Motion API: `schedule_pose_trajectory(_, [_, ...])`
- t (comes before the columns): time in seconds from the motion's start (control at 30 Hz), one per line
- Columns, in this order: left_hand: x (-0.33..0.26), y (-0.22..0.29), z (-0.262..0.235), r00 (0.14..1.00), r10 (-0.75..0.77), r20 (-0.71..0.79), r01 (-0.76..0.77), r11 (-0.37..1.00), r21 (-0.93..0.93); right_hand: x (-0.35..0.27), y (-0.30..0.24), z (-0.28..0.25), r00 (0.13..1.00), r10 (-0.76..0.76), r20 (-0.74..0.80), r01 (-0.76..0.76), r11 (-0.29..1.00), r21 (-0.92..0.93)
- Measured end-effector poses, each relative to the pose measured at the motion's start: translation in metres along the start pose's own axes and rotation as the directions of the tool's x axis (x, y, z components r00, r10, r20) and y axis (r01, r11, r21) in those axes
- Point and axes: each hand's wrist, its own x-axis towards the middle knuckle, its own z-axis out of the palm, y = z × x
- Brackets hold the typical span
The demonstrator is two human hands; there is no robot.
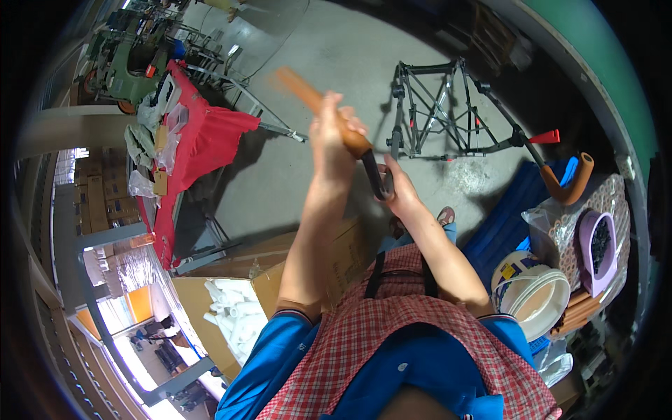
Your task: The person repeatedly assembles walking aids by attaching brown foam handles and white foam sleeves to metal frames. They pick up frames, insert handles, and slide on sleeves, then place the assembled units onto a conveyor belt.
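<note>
1. The left hand point(329, 133) is gripping an orange foam sleeve point(315, 105) at 12 o'clock.
2. The right hand point(397, 187) is clasping the dark tube point(372, 175) below it.
3. A folded metal frame point(448, 112) is lying on the grey concrete floor point(336, 42) at 1 o'clock.

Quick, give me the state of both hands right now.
Left hand: closed around the long orange foam tube.
Right hand: closed on the dark curved metal bar coming out of the tube's lower end.

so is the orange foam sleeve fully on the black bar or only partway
Partway: the orange foam sleeve, gripped by the left hand, leaves the black bar bare toward the right hand.
</note>
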Motion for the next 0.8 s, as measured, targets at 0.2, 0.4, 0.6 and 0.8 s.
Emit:
schedule_pose_trajectory(0.2, [-0.022, 0.009, 0.011, 0.773, -0.400, 0.493, 0.060, 0.820, 0.570, 0.004, 0.020, -0.003, 0.991, -0.129, -0.023, 0.131, 0.980, 0.149])
schedule_pose_trajectory(0.4, [-0.103, -0.133, -0.080, 0.932, 0.291, 0.214, -0.360, 0.683, 0.636, 0.057, 0.034, -0.055, 0.695, -0.646, 0.315, 0.707, 0.693, -0.139])
schedule_pose_trajectory(0.6, [-0.069, -0.055, -0.034, 0.967, 0.125, 0.220, -0.215, 0.866, 0.451, -0.049, 0.029, 0.019, 0.921, -0.387, 0.034, 0.375, 0.909, 0.183])
schedule_pose_trajectory(0.8, [-0.036, -0.038, 0.019, 0.986, -0.161, 0.038, 0.154, 0.978, 0.141, -0.072, 0.001, -0.043, 0.980, 0.080, 0.183, -0.179, 0.757, 0.628])
